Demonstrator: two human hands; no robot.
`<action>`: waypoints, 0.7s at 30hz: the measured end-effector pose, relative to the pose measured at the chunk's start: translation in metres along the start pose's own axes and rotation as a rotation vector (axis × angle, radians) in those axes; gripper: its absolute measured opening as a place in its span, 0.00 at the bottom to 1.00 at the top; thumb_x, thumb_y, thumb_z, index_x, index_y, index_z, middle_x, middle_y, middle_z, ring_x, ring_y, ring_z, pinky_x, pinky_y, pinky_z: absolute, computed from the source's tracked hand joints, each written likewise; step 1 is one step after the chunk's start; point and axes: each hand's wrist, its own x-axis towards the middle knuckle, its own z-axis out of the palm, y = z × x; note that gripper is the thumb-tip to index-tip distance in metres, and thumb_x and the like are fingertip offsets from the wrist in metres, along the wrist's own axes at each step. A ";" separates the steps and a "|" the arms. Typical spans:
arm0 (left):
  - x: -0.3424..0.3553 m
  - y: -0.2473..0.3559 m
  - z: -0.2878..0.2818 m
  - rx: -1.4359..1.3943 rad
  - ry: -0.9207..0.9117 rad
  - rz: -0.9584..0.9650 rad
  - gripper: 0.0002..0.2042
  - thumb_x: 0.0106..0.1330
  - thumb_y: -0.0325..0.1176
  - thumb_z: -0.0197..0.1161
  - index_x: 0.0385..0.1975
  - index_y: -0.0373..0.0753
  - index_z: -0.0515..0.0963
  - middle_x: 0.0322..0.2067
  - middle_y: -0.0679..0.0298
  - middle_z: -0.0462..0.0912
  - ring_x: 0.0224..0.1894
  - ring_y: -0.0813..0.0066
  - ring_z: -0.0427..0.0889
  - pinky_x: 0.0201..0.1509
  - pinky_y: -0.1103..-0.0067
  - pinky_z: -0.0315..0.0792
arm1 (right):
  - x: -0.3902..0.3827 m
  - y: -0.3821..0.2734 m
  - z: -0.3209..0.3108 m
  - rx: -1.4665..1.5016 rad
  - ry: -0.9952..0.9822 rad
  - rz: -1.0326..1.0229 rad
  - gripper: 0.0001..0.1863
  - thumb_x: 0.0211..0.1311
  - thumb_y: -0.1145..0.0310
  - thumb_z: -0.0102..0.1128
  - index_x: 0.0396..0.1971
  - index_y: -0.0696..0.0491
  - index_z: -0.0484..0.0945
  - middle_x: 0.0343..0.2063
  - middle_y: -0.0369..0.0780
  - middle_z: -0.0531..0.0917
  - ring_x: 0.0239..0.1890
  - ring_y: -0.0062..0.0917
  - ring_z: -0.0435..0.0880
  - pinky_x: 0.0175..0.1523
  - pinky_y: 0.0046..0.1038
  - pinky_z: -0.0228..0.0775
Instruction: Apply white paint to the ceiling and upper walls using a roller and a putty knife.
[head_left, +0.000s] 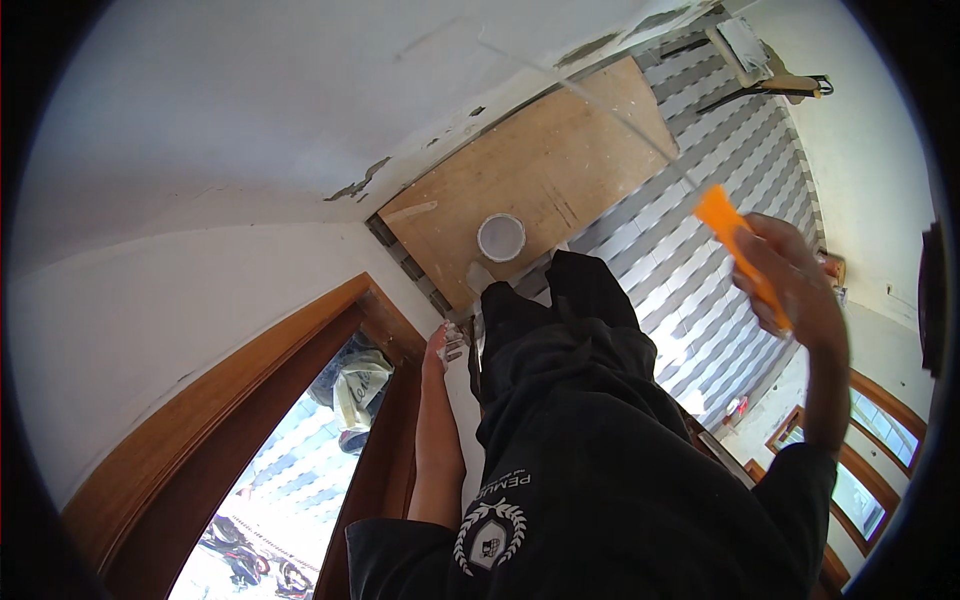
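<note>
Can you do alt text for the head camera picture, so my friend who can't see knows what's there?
A person's right hand grips an orange-handled tool, its thin far end blurred, while the left hand is near a wooden door frame. A white tub sits on a wooden board on a patterned floor, beside a white wall with chipped patches.

The floor (645, 232) is covered with tiles in 2 tones, grey and white. At the left, an opening is bordered by a brown wooden frame (215, 425). Through it, a pale bag (362, 384) is seen, and farther down what appear to be motorcycles (240, 562). At the lower right, wooden-framed windows (884, 418) are set in a pale wall (882, 345).
</note>
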 end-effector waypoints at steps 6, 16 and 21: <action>-0.013 0.017 0.006 -0.005 0.000 0.093 0.26 0.62 0.57 0.50 0.53 0.46 0.68 0.36 0.63 0.78 0.36 0.70 0.77 0.40 0.68 0.69 | 0.126 0.053 0.066 0.108 -0.281 -0.075 0.20 0.62 0.51 0.53 0.24 0.53 0.70 0.12 0.31 0.67 0.11 0.13 0.64 0.15 0.18 0.56; -0.034 0.007 -0.005 -0.146 -0.103 0.294 0.20 0.57 0.55 0.57 0.42 0.49 0.74 0.34 0.66 0.80 0.37 0.70 0.78 0.41 0.69 0.68 | 0.201 0.127 0.118 -0.075 -0.336 -0.285 0.20 0.63 0.55 0.50 0.17 0.54 0.69 0.10 0.32 0.67 0.13 0.17 0.67 0.19 0.26 0.58; -0.003 0.016 0.004 -0.216 -0.292 0.160 0.13 0.62 0.48 0.52 0.40 0.49 0.73 0.27 0.72 0.72 0.25 0.79 0.72 0.19 0.79 0.63 | 0.186 0.210 0.086 -0.128 -0.381 -0.352 0.20 0.63 0.49 0.51 0.28 0.53 0.71 0.15 0.34 0.70 0.14 0.17 0.69 0.20 0.22 0.62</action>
